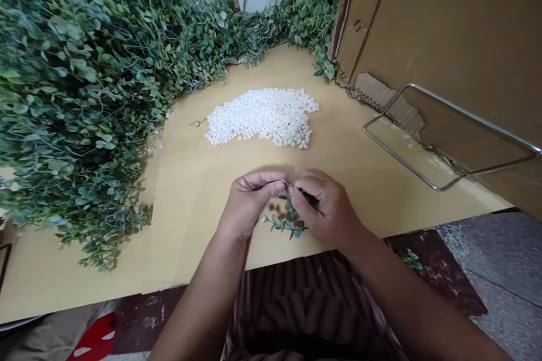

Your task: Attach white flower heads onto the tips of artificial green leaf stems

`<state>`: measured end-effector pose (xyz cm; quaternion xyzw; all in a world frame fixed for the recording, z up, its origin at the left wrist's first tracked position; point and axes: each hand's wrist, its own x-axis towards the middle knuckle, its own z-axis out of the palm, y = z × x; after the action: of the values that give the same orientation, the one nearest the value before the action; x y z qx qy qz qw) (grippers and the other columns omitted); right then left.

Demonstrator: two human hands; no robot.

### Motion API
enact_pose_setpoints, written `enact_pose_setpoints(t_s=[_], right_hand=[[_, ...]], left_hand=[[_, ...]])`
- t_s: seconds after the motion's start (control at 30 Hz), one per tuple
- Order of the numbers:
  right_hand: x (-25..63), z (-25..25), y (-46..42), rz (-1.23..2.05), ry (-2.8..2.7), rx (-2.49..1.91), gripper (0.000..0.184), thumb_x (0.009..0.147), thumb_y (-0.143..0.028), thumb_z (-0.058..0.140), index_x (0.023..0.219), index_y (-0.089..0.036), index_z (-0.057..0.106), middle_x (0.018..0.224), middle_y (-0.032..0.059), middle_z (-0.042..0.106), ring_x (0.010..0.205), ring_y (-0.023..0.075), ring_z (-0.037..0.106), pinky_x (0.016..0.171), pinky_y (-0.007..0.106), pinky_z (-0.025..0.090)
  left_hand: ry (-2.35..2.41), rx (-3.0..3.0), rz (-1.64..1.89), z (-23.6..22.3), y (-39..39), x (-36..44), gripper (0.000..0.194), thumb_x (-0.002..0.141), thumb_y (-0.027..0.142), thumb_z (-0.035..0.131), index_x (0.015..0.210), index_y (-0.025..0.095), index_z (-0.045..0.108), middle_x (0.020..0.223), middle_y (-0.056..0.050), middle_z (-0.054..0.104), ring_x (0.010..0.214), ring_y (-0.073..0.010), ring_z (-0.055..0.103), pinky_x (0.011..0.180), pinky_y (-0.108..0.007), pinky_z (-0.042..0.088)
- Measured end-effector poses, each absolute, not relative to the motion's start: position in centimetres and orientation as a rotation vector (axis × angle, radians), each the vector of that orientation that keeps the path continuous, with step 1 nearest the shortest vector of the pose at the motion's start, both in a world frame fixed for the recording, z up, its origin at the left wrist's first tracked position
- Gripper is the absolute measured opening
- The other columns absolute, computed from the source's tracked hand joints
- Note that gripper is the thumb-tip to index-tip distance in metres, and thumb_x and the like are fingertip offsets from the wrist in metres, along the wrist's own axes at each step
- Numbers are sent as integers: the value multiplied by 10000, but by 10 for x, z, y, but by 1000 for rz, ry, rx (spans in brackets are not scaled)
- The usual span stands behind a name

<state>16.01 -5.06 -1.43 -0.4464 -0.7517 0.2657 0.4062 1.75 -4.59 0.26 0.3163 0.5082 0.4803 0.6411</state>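
Note:
Close together over the front of the table, my left hand (pixel 252 200) and my right hand (pixel 324 203) meet fingertip to fingertip. Both pinch the stem end of a small artificial leaf sprig (pixel 292 225), whose green leaves hang below the fingers toward the table edge. Whether a small white piece sits between the fingertips is too small to tell. Beyond the hands lies a spread pile of small white plastic pieces (pixel 262 115), touched by neither hand.
Artificial greenery (pixel 84 67) is heaped along the left and back. On the right stand a large cardboard box (pixel 444 39) and a bent metal wire frame (pixel 406 163). A dark wire bit (pixel 197 122) lies left of the pile on the tan table covering (pixel 190 237).

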Motion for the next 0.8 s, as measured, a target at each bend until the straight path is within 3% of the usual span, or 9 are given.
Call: enact_pose_setpoints(t_s=[0.6, 0.8], right_hand=[[164, -15, -50, 749, -1891, -1151, 304, 805, -191, 415, 516, -152, 330, 519, -17, 341, 565, 66, 344, 572, 199, 306], [162, -15, -48, 839, -1816, -1221, 298, 862, -264, 377, 585, -155, 375, 601, -2, 425, 598, 68, 388, 598, 204, 334]], left_hand=[[1203, 864, 978, 2, -42, 19, 209, 461, 254, 845, 608, 165, 725, 600, -18, 695, 545, -106, 604, 611, -240, 525], [1333, 956, 1101, 1, -46, 12, 252, 619, 279, 763, 855, 196, 740, 746, -20, 722, 573, -87, 585, 574, -203, 489]])
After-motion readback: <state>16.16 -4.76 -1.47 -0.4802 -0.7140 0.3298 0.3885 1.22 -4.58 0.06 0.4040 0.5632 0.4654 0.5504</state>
